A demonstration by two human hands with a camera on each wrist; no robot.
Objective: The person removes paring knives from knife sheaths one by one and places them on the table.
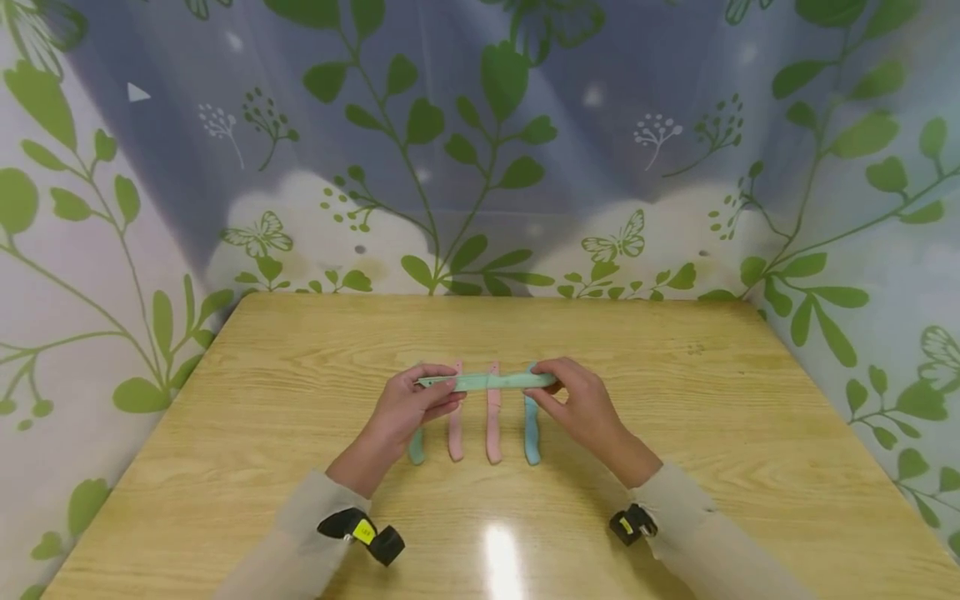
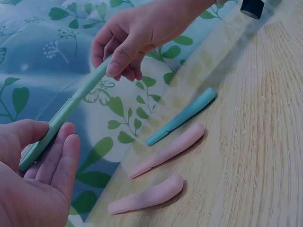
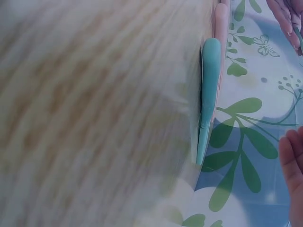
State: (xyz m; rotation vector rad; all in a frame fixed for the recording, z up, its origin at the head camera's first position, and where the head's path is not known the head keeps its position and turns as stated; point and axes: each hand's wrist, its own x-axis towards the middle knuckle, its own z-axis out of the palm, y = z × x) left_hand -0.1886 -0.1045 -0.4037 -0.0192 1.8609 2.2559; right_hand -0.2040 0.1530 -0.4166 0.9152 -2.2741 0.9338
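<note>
Together, both hands [image 1: 397, 414] [image 1: 588, 410] pinch a pale green tool [image 1: 510, 381].

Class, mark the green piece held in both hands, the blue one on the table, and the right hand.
Green piece [image 2: 73, 102]: left wrist view, middle section.
Blue piece [image 1: 532, 431]: head view, near half.
Right hand [image 1: 583, 406]: head view, back of the hand.

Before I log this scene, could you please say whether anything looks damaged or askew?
Nothing stands out: the lower green tool, pink tools and blue tool lie roughly parallel, while the left hand and right hand hold another green tool; no spill or damage shows.
</note>
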